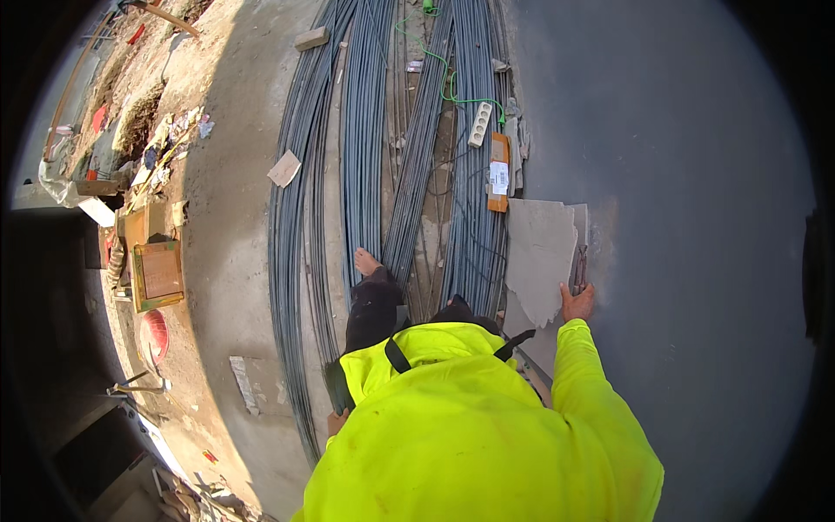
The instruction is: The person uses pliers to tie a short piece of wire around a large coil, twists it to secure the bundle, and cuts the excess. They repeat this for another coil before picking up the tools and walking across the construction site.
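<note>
My right hand [578, 303] holds a hand tool like pincers [580, 269], pointing away from me, beside a torn grey cardboard sheet [541, 251]. At my left side, my left hand [337, 422] is mostly hidden by the yellow sleeve. A dark bundle of thin wires [336, 385] rises just above it; whether my fingers grip it cannot be seen. Long bundles of steel rebar [363, 143] run away from me along the ground. My bare foot [367, 261] rests on them, and the other foot is partly visible.
A power strip [480, 124] with a green cable [450, 85] and an orange cardboard box [499, 173] lie on the rebar. A grey wall or slab [678, 196] stands at right. Left are a concrete block [312, 39], a wooden frame [158, 276] and a red bowl-like object [154, 336].
</note>
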`<action>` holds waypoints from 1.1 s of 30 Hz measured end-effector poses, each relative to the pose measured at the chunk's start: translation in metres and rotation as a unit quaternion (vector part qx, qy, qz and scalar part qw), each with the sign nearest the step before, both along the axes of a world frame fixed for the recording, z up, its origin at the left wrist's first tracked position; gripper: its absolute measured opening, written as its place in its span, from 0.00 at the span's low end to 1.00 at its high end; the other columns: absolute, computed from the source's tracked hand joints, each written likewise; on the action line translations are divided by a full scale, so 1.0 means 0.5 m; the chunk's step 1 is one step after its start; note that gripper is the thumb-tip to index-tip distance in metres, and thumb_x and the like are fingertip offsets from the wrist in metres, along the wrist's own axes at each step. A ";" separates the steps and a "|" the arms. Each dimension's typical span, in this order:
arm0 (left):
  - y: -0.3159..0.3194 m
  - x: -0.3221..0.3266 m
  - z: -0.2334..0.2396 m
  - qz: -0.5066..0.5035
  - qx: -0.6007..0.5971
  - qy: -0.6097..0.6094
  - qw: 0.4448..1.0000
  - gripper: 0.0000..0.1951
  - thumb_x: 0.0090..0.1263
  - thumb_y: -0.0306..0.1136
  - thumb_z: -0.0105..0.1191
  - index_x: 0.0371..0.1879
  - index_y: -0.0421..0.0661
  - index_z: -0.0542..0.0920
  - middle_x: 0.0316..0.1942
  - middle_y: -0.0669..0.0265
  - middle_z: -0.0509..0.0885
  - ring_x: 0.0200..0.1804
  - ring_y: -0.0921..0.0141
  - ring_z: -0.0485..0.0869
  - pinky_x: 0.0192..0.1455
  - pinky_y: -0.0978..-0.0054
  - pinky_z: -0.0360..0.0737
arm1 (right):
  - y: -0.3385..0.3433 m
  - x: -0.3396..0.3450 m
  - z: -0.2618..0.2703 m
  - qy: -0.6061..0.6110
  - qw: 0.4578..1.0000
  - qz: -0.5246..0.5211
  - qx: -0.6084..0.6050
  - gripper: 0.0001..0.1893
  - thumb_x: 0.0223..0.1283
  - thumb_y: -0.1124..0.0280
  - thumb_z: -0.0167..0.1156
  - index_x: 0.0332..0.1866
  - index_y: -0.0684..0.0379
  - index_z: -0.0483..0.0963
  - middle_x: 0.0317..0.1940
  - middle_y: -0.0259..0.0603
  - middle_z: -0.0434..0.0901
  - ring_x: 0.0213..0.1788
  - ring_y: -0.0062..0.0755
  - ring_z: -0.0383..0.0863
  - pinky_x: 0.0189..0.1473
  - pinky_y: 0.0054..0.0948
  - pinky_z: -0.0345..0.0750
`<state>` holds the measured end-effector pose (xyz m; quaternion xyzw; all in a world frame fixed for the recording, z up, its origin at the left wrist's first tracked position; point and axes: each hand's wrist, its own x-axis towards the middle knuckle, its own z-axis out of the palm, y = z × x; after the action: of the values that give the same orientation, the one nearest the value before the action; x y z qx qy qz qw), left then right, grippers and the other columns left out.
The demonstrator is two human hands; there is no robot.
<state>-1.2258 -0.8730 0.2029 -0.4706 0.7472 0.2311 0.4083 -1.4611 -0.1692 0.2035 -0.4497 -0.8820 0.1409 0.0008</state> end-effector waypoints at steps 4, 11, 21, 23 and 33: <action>0.007 -0.137 0.107 0.077 0.040 0.107 0.990 0.25 0.63 0.46 0.63 0.44 0.31 0.82 0.38 0.49 0.86 0.42 0.55 0.85 0.48 0.62 0.79 | -0.031 -0.031 0.007 -0.103 0.992 -0.028 -0.061 0.37 0.49 0.57 0.75 0.60 0.69 0.70 0.54 0.64 0.79 0.57 0.61 0.79 0.61 0.46 0.76; -0.011 -0.301 0.281 0.053 -0.017 0.166 0.985 0.22 0.61 0.44 0.61 0.40 0.32 0.82 0.33 0.52 0.87 0.35 0.60 0.85 0.43 0.65 0.79 | -0.072 -0.044 0.092 -0.132 0.988 0.035 -0.072 0.35 0.48 0.64 0.73 0.61 0.69 0.69 0.48 0.63 0.82 0.52 0.62 0.82 0.57 0.47 0.78; -0.146 -0.310 0.071 0.009 -0.016 0.090 0.996 0.28 0.56 0.47 0.61 0.41 0.29 0.80 0.33 0.50 0.86 0.36 0.56 0.84 0.44 0.61 0.79 | -0.123 -0.133 0.392 -0.144 0.981 0.125 -0.038 0.30 0.48 0.65 0.72 0.57 0.69 0.73 0.44 0.63 0.83 0.51 0.59 0.83 0.55 0.44 0.79; -0.045 -0.452 0.196 0.023 0.071 0.110 0.991 0.23 0.56 0.45 0.60 0.36 0.31 0.83 0.27 0.54 0.86 0.28 0.59 0.84 0.36 0.62 0.79 | -0.154 -0.159 0.419 -0.173 0.976 0.118 -0.065 0.30 0.48 0.66 0.71 0.57 0.67 0.73 0.43 0.62 0.83 0.50 0.60 0.83 0.54 0.45 0.79; -0.143 -0.652 0.257 0.082 0.060 0.116 0.988 0.16 0.57 0.40 0.56 0.25 0.36 0.82 0.21 0.57 0.84 0.25 0.61 0.83 0.32 0.63 0.77 | -0.420 -0.539 0.504 -0.188 0.938 0.288 -0.036 0.22 0.51 0.68 0.68 0.52 0.62 0.73 0.38 0.58 0.84 0.44 0.62 0.82 0.49 0.51 0.78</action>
<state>-1.5520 -0.9446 0.3313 -0.4748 0.7330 0.3613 0.3266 -1.7307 -0.3793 0.4557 -0.1944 -0.9523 0.0795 -0.2214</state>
